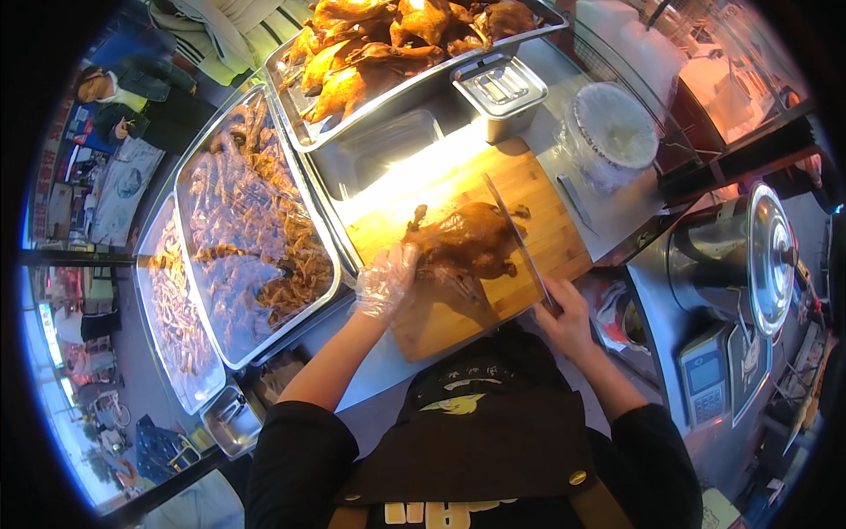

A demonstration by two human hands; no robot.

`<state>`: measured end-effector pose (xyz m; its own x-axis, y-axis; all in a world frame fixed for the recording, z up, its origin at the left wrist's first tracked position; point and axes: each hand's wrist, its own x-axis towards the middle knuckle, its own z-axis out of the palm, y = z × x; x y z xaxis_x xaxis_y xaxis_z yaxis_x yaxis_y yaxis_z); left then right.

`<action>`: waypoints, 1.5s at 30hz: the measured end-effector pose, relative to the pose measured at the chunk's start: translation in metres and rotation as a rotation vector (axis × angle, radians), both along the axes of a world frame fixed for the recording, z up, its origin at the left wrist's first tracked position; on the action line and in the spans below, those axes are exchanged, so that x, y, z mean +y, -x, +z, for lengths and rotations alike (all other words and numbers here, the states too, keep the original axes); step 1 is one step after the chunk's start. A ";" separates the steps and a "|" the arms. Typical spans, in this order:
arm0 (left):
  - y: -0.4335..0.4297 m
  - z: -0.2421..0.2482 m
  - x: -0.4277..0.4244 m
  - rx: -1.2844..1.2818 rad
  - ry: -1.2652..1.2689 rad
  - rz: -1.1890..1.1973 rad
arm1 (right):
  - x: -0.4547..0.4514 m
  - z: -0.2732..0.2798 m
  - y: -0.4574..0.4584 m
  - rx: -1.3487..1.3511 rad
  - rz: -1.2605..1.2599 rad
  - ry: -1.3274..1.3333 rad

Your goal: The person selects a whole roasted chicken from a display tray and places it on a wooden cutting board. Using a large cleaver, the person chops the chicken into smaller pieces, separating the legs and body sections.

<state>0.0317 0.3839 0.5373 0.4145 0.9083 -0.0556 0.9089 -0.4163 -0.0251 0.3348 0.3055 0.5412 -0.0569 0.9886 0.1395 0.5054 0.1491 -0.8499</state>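
A whole browned roast bird, probably a duck (pixel 462 241), lies on a wooden cutting board (pixel 456 324) in front of me. My left hand (pixel 390 278), in a clear plastic glove, grips the bird at its left end. Bare, my right hand (pixel 565 317) is closed around the handle of a long-bladed knife (pixel 512 221). The blade stands on edge across the bird's right end; whether it has cut in cannot be told. A leg end sticks out beyond the blade.
A metal tray of roast birds (pixel 410 99) is at the back. Left stands a film-covered meat tray (pixel 264 244). A lidded steel container (pixel 499 96), plastic-wrapped round containers (pixel 611 132), a large pot (pixel 720 258) and a scale (pixel 704 377) are rightward. People are beyond the stall.
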 end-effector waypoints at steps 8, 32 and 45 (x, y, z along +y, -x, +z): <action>-0.004 -0.009 -0.020 -0.191 0.069 0.110 | 0.052 0.004 0.012 0.006 -0.030 -0.088; -0.096 0.020 0.072 -0.300 0.254 0.064 | 0.012 0.048 -0.015 0.093 0.014 0.321; -0.101 0.024 0.074 -0.289 0.276 0.124 | 0.026 0.066 -0.014 -0.037 0.079 0.387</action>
